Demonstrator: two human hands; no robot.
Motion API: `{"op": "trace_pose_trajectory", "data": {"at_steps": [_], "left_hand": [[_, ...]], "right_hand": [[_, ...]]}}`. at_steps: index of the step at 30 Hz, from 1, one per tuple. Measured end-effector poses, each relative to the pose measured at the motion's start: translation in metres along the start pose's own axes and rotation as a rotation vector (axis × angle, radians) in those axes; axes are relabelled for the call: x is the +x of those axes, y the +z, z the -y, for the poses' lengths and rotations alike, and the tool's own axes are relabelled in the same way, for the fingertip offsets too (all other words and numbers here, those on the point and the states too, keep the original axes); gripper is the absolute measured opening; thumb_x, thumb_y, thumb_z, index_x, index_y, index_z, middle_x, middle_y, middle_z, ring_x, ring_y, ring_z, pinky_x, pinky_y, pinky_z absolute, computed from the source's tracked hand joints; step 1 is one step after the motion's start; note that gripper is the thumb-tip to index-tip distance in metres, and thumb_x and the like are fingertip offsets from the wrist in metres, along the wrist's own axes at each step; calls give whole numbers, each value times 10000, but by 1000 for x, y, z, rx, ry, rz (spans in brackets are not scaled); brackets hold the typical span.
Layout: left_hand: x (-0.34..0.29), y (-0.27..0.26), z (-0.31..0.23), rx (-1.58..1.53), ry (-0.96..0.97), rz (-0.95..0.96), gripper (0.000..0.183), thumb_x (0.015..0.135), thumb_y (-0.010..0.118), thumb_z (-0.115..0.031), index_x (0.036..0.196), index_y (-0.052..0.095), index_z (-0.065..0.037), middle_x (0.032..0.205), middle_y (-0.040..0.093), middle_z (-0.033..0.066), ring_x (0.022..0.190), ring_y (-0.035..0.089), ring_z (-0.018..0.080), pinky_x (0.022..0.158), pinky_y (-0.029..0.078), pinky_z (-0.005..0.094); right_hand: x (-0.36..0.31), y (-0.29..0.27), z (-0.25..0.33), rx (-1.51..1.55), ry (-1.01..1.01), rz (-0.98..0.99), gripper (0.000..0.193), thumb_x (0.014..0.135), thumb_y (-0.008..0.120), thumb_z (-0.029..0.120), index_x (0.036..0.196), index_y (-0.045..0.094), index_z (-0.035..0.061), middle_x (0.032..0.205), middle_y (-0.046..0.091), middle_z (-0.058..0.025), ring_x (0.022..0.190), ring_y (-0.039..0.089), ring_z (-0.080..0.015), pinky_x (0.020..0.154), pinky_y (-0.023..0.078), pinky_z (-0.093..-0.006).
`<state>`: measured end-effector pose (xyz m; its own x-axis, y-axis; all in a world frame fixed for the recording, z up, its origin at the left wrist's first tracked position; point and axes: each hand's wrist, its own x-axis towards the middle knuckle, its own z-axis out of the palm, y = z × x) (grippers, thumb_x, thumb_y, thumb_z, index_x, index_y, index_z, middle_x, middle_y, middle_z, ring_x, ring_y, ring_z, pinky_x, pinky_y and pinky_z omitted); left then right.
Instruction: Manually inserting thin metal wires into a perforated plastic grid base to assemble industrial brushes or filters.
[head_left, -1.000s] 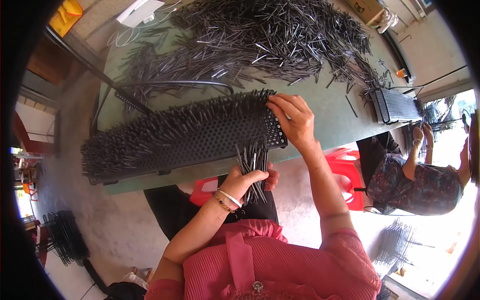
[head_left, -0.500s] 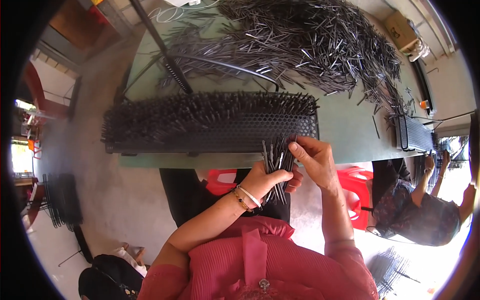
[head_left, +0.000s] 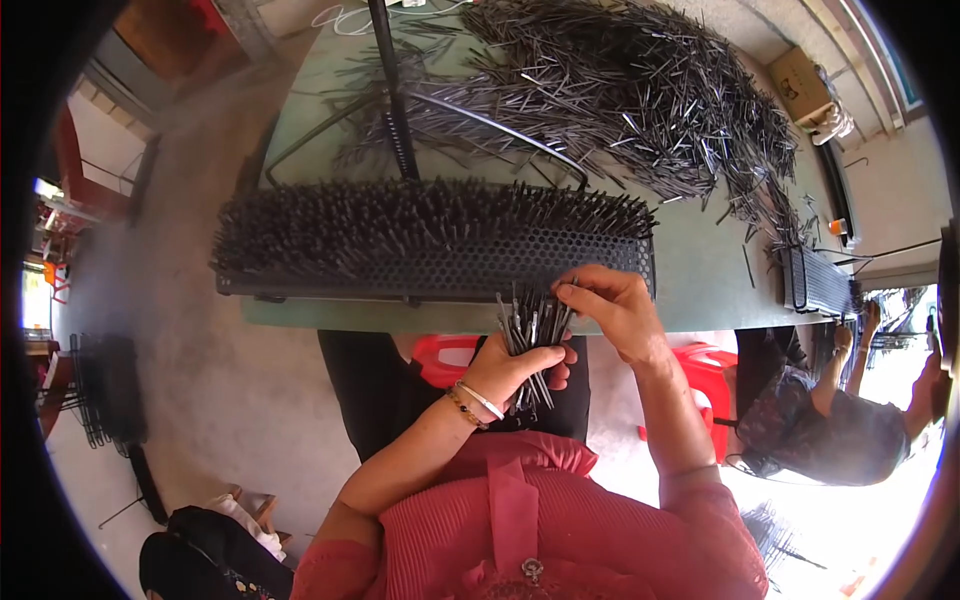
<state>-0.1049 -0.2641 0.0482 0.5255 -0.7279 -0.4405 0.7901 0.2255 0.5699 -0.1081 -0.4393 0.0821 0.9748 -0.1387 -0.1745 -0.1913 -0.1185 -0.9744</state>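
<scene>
My left hand (head_left: 515, 370) is wrapped round a bundle of thin dark rods (head_left: 525, 328), which stand upright and fan out above the thumb. At the bundle's upper right, the thumb and forefinger of my right hand (head_left: 615, 305) pinch together on the end of a rod. Just beyond both hands lies a long black perforated rack (head_left: 590, 250) along the table's near edge. Many similar rods (head_left: 370, 220) stand in its holes, dense on the left and along the back; bare holes show at the front right.
A large heap of loose rods (head_left: 660, 90) covers the far part of the green table (head_left: 700, 270). A black metal post (head_left: 388, 90) rises behind the rack. To the right a co-worker (head_left: 810, 410) works at another rack (head_left: 820, 280). Red plastic stools (head_left: 695, 400) stand below the table.
The view has shifted slightly, so the table and rack sit a little farther right. Both hands, with the bundle, appear slightly left relative to the rack; the right fingers stay at the bundle's top.
</scene>
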Motion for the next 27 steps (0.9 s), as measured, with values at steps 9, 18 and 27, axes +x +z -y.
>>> {"op": "trace_pose_trajectory", "data": {"at_steps": [9, 18, 27], "left_hand": [[-3, -7, -13, 41, 95, 4, 219, 851, 579, -76, 1042, 563, 29, 854, 638, 140, 648, 592, 145, 564, 506, 285], [-2, -15, -9, -28, 82, -72, 224, 846, 578, -125, 1028, 557, 5, 869, 638, 123, 662, 587, 134, 575, 505, 268], [-2, -10, -8, -90, 46, -191, 277, 863, 608, -220, 1048, 588, -15, 912, 651, 106, 778, 646, 185, 584, 553, 296]], "right_hand": [[22, 6, 25, 92, -27, -73, 200, 861, 598, 141, 943, 656, -33, 815, 662, -63, 654, 565, -82, 597, 458, -219], [44, 4, 31, 141, -137, -161, 203, 885, 572, 133, 957, 638, -44, 816, 664, -65, 623, 556, -73, 570, 452, -210], [20, 9, 14, 37, 86, 16, 167, 848, 627, 101, 948, 664, -27, 739, 644, -40, 612, 561, -58, 518, 441, -196]]}}
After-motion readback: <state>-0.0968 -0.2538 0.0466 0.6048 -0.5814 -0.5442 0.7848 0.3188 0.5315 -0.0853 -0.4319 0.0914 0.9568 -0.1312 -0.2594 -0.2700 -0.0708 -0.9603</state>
